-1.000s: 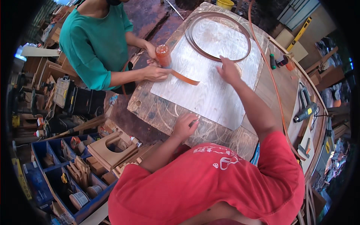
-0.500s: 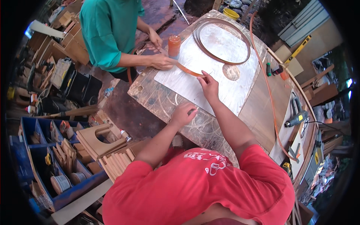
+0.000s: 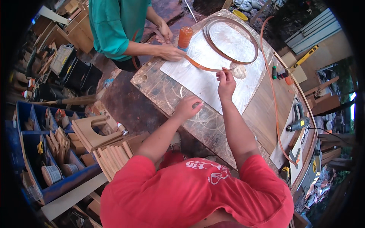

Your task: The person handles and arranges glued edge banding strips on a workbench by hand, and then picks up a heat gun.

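My right hand (image 3: 226, 84) pinches the end of a thin, flexible orange-brown edging strip (image 3: 201, 67) above the white sheet (image 3: 182, 76) on the workbench. Across the bench corner, a co-worker in a teal shirt (image 3: 110, 30) grips the strip's other part with one hand (image 3: 172, 52). Over the bench's near edge, my left hand (image 3: 187, 108) is closed around a small dark thing (image 3: 195, 105), too small to name. An orange bottle (image 3: 185, 37) stands beside the co-worker's hands. A coil of brown strip (image 3: 255, 47) lies on the sheet near a round disc (image 3: 238, 71).
A heat gun (image 3: 298, 124), a green-handled screwdriver (image 3: 274, 72) and a long orange-brown strip (image 3: 274, 95) lie on the bench's right side. A yellow level (image 3: 306, 56) leans beyond. At left stand a blue divided bin (image 3: 26, 152) and stacked wooden pieces (image 3: 110, 159).
My right hand has moved rightward with the strip's end, and more strip spans between it and the co-worker. My left hand stays closed near the bench edge.
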### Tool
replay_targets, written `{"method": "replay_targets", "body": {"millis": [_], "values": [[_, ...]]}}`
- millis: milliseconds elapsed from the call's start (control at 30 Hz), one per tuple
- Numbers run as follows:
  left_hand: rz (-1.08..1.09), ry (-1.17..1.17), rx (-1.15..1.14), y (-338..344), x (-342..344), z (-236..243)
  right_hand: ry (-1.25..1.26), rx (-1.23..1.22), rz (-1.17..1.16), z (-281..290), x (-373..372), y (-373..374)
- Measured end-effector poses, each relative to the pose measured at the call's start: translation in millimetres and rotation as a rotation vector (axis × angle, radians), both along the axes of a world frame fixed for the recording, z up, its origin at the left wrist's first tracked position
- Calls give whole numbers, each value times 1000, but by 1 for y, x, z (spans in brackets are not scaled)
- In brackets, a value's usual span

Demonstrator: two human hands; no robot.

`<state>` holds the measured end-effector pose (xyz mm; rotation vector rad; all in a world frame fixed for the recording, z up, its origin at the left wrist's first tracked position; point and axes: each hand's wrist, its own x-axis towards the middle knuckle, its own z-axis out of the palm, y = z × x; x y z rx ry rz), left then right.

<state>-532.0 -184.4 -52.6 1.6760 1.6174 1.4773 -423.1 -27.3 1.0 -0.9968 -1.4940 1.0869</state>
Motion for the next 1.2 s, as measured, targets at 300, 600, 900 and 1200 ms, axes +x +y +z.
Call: {"method": "replay_targets", "body": {"millis": [300, 600, 900, 1200], "values": [[42, -147, -119, 3, 4, -11, 63, 40, -19, 3, 30, -20], [-2, -1413, -181, 80, 45, 2, 130, -9, -48, 12, 58, -29], [10, -1885, 235, 154, 50, -4, 120, -29, -26, 18, 61, -32], [-26, -1995, 376, 168, 57, -14, 151, -42, 0, 11, 64, -26]]}}
